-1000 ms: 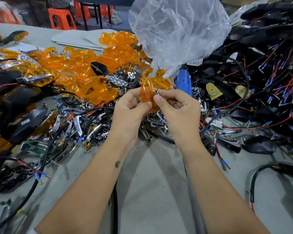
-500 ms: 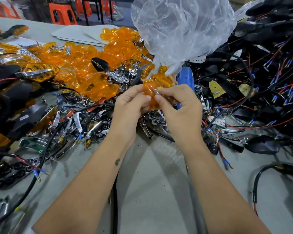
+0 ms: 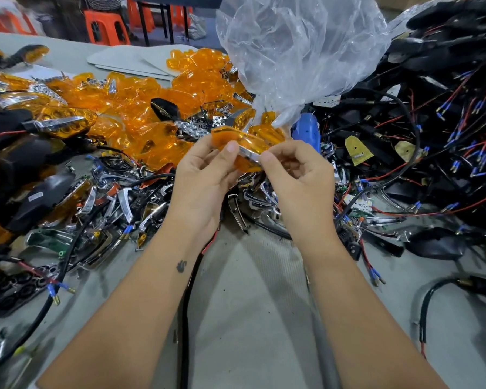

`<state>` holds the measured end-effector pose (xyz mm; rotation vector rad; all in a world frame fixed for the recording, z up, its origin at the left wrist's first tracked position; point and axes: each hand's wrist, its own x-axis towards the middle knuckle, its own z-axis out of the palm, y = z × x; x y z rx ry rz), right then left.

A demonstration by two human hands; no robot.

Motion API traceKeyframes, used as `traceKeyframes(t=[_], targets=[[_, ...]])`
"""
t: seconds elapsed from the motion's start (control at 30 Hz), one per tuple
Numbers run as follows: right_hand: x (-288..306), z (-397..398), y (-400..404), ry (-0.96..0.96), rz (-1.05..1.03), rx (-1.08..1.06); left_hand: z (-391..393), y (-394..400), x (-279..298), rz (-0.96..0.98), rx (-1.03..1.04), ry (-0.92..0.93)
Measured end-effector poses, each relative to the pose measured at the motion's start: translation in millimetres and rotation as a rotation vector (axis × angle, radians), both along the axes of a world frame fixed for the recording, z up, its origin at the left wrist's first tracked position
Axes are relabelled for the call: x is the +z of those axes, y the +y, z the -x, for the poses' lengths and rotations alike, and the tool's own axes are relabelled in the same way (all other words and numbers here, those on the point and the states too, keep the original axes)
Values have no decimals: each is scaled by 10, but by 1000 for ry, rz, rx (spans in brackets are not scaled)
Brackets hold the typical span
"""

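Note:
Both hands hold one amber lens (image 3: pixel 243 141) with a chrome strip (image 3: pixel 250 155) along its near edge, a little above the table. My left hand (image 3: pixel 205 181) grips the lens from the left, thumb on the chrome strip. My right hand (image 3: pixel 298 178) pinches the right end of the chrome strip between thumb and forefinger, other fingers curled.
A heap of amber lenses (image 3: pixel 141 108) lies behind the hands. Chrome trims (image 3: pixel 124 200) and black housings (image 3: pixel 42 195) are piled at left. A clear plastic bag (image 3: pixel 295 49) rises behind. Black wired parts (image 3: pixel 432 122) crowd the right. A blue tool (image 3: pixel 306 130) lies near the bag.
The lens has turned in my hands so it lies flatter, with the chrome strip facing me. My hands have spread slightly apart.

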<state>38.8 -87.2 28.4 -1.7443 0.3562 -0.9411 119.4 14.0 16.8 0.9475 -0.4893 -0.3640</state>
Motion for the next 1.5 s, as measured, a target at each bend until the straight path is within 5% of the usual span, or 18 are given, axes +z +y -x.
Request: traceKeyframes(t=[0.7, 1.3, 1.43, 1.5], targets=[[-26, -4, 15, 29, -121, 177, -21, 17, -8, 42, -48, 77], [50, 55, -192, 71, -159, 320, -12, 112, 179, -107, -90, -129], [51, 69, -309, 35, -241, 136, -229, 347, 270, -28, 127, 34], [39, 72, -337, 7, -313, 95, -301, 405, 254, -250, 336, 2]])
